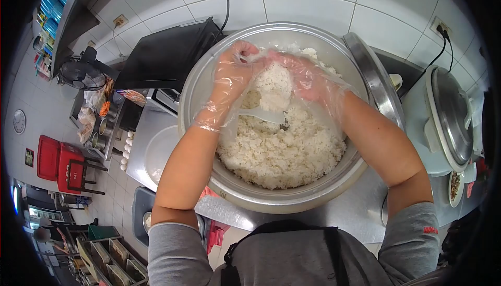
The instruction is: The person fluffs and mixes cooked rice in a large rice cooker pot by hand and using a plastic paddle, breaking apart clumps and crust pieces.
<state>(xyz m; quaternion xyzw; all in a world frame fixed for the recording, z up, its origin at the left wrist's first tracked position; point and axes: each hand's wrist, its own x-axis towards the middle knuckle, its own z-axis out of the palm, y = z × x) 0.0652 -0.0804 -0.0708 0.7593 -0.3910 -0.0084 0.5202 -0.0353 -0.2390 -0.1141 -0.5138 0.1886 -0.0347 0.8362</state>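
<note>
Both my hands wear clear plastic gloves and are raised over a large metal pot (360, 174) of cooked white rice (287, 155). Between them hangs a clear plastic bag with a white lump of rice (275, 85) in it. My left hand (235, 69) is closed, its fingers pinching the bag's top from the left. From the right, my right hand (310, 80) is closed on the bag's upper edge, some fingers blurred behind plastic. Below the bag a whitish rice paddle (263, 115) lies on the rice, its far end partly hidden.
The pot's lid (376, 77) leans at its right side. Further right stands a lidded rice cooker (451, 116). A black appliance (162, 51) is behind left, near several eggs (127, 150). A grey bin (142, 213) and a red cooler (60, 166) stand to the left.
</note>
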